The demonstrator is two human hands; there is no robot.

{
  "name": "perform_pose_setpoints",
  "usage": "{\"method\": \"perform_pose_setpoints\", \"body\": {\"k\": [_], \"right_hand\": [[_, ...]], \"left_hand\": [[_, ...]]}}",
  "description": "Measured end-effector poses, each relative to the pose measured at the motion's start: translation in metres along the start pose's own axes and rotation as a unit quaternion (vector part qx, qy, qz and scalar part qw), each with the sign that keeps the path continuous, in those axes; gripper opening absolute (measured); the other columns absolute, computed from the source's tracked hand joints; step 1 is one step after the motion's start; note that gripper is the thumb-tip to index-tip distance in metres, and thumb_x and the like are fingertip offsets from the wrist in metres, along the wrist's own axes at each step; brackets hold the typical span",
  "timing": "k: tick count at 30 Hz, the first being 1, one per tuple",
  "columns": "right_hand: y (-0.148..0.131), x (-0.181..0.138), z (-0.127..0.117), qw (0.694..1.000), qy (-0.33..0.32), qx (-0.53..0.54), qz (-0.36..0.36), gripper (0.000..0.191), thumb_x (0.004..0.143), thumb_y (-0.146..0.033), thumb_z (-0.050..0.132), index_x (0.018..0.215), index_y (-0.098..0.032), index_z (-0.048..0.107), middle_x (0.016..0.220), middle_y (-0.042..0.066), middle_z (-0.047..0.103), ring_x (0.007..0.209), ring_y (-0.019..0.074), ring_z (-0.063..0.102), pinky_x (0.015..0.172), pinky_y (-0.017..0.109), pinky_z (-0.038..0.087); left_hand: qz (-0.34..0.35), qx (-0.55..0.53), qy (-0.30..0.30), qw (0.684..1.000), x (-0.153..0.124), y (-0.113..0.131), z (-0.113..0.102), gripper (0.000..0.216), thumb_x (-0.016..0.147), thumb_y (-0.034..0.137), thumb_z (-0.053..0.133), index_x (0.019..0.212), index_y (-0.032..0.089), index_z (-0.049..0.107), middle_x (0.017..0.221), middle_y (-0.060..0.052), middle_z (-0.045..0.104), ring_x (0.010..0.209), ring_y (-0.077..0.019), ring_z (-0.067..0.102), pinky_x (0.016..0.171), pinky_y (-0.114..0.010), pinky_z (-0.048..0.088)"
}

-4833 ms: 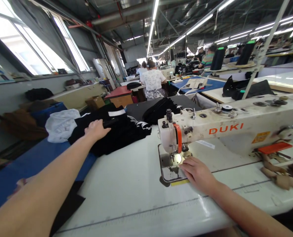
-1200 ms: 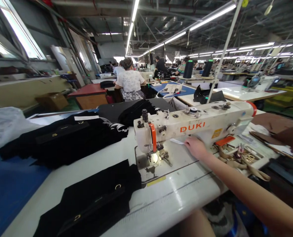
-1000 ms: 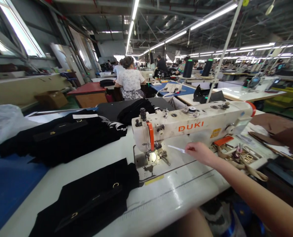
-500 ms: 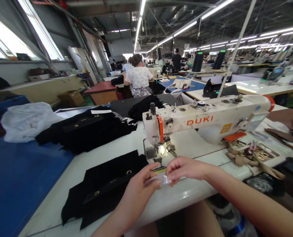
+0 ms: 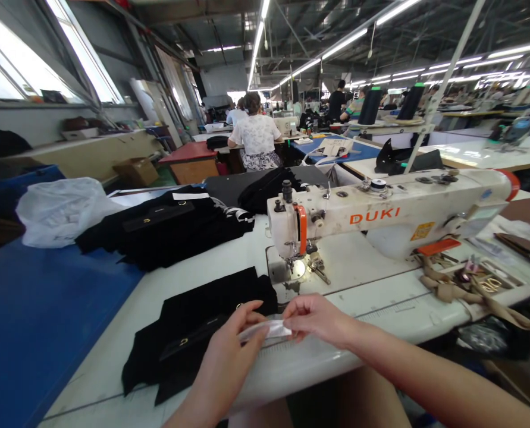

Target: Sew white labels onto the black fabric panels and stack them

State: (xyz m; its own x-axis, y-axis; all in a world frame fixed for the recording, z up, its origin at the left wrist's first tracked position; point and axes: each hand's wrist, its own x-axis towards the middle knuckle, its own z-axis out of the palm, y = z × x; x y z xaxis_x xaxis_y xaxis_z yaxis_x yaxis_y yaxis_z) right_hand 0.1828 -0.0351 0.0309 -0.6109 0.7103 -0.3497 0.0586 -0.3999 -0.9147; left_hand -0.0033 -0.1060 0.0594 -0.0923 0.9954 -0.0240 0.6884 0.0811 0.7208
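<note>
Between my two hands stretches a shiny, whitish translucent strip (image 5: 276,329), held over the front of the white machine table (image 5: 327,351). My left hand (image 5: 235,342) pinches one end between thumb and fingers. The fingertips of my right hand (image 5: 309,320) are closed on the other end. Left of my hands, a black fabric piece (image 5: 220,291) with gold-coloured rings lies flat, partly covered by my left hand. Just behind them stands a white sewing machine (image 5: 380,208) marked DUKI, with its needle area (image 5: 297,268) over the table.
A pile of black fabric pieces (image 5: 157,232) lies at the back left beside a white plastic bag (image 5: 62,211). On the right, a tray (image 5: 499,279) holds small metal parts near tan straps (image 5: 438,285). A person (image 5: 256,131) sits ahead, facing away.
Both hands have moved slightly left, and more of the strip shows between them. The view has shifted a little, so the machine appears further right.
</note>
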Motion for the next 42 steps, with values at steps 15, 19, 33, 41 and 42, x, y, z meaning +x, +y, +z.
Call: {"method": "perform_pose_setpoints", "body": {"k": [15, 19, 33, 41, 42], "right_hand": [[-0.013, 0.012, 0.003, 0.992, 0.112, 0.063, 0.001, 0.014, 0.073, -0.020, 0.072, 0.082, -0.014, 0.064, 0.076, 0.000, 0.067, 0.065, 0.0092, 0.065, 0.060, 0.019, 0.048], [-0.017, 0.007, 0.000, 0.987, 0.101, 0.112, 0.048, 0.022, 0.073, -0.022, 0.074, 0.089, -0.015, 0.060, 0.088, 0.003, 0.066, 0.073, 0.0141, 0.069, 0.064, 0.024, 0.052], [-0.004, 0.035, 0.006, 0.856, 0.158, -0.422, -0.252, 0.038, 0.080, -0.017, 0.066, 0.119, -0.018, 0.067, 0.119, 0.010, 0.065, 0.112, 0.0239, 0.056, 0.100, 0.040, 0.044], [0.004, 0.020, -0.021, 0.759, 0.210, -0.550, -0.276, 0.033, 0.087, -0.018, 0.059, 0.119, -0.015, 0.064, 0.114, 0.010, 0.064, 0.108, 0.0226, 0.053, 0.099, 0.038, 0.043], [0.007, 0.016, -0.022, 0.741, 0.187, -0.570, -0.301, 0.033, 0.089, -0.019, 0.057, 0.121, -0.015, 0.063, 0.118, 0.011, 0.062, 0.112, 0.0228, 0.051, 0.101, 0.038, 0.042]], "left_hand": [[0.363, 0.234, 0.207, 0.878, 0.038, -0.051, -0.016, 0.024, 0.094, 0.022, 0.044, 0.094, 0.017, 0.067, 0.092, -0.007, 0.073, 0.086, -0.0180, 0.069, 0.085, -0.033, 0.056], [0.206, 0.181, 0.156, 0.949, 0.049, -0.075, -0.017, 0.026, 0.091, 0.032, 0.044, 0.086, 0.020, 0.068, 0.086, -0.005, 0.073, 0.079, -0.0193, 0.069, 0.076, -0.033, 0.058], [0.155, 0.131, 0.133, 0.970, 0.045, -0.075, 0.008, 0.027, 0.089, 0.033, 0.041, 0.092, 0.021, 0.065, 0.096, -0.007, 0.070, 0.091, -0.0221, 0.066, 0.087, -0.039, 0.054], [0.154, 0.153, 0.125, 0.968, 0.073, -0.054, 0.017, 0.029, 0.088, 0.033, 0.039, 0.091, 0.019, 0.065, 0.094, -0.010, 0.070, 0.091, -0.0241, 0.065, 0.086, -0.040, 0.054], [0.155, 0.153, 0.123, 0.968, 0.075, -0.054, 0.018, 0.029, 0.088, 0.033, 0.039, 0.090, 0.019, 0.065, 0.093, -0.010, 0.070, 0.090, -0.0241, 0.065, 0.086, -0.040, 0.054]]}}
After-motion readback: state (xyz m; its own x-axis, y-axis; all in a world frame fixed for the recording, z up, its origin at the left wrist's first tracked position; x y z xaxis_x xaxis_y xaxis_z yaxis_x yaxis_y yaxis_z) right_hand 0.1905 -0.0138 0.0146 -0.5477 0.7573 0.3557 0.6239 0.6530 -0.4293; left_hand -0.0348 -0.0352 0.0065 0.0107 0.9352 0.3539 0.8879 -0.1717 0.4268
